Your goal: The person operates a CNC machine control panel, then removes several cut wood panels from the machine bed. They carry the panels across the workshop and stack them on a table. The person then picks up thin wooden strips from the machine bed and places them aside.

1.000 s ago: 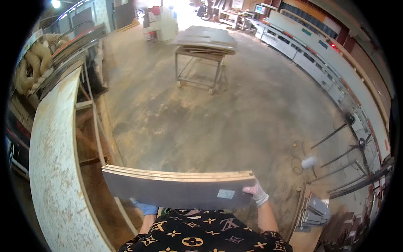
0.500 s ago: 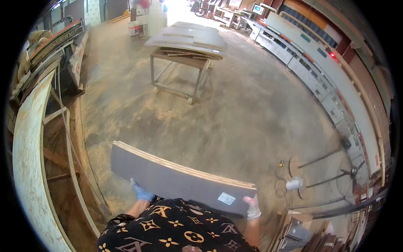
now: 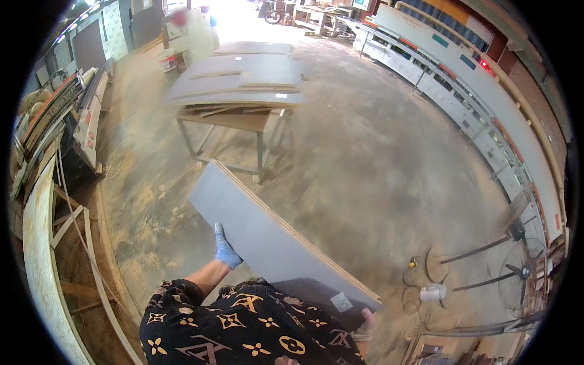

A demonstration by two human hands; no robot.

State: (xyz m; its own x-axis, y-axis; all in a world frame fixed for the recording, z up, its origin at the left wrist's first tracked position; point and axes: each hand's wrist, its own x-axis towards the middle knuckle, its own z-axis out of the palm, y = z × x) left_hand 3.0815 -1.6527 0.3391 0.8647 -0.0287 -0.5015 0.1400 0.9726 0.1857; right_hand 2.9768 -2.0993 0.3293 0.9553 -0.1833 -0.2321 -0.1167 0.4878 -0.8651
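Note:
I carry a short stack of long grey-faced boards (image 3: 267,225) in front of my body, with the pale raw edges uppermost. My left hand (image 3: 226,250), in a blue glove, grips the near face with its thumb lying up along it; its fingers are hidden beneath. At the other end my right hand (image 3: 365,326), in a pale glove, holds the boards near the corner, its thumb showing on the face. A white label (image 3: 341,302) is stuck near that right end. The boards slant, with the left end farther out, toward a metal-framed cart.
Several large grey panels (image 3: 243,67) lie on the cart (image 3: 260,155) ahead. A long machine (image 3: 447,91) lines the right side. At lower right stand a fan (image 3: 520,271) and a white cylindrical object (image 3: 433,293) with cables. Timber framing (image 3: 91,261) is at left.
The boards have swung so that their left end points farther ahead, and my left hand has moved forward and right with them. The cart appears nearer and farther left.

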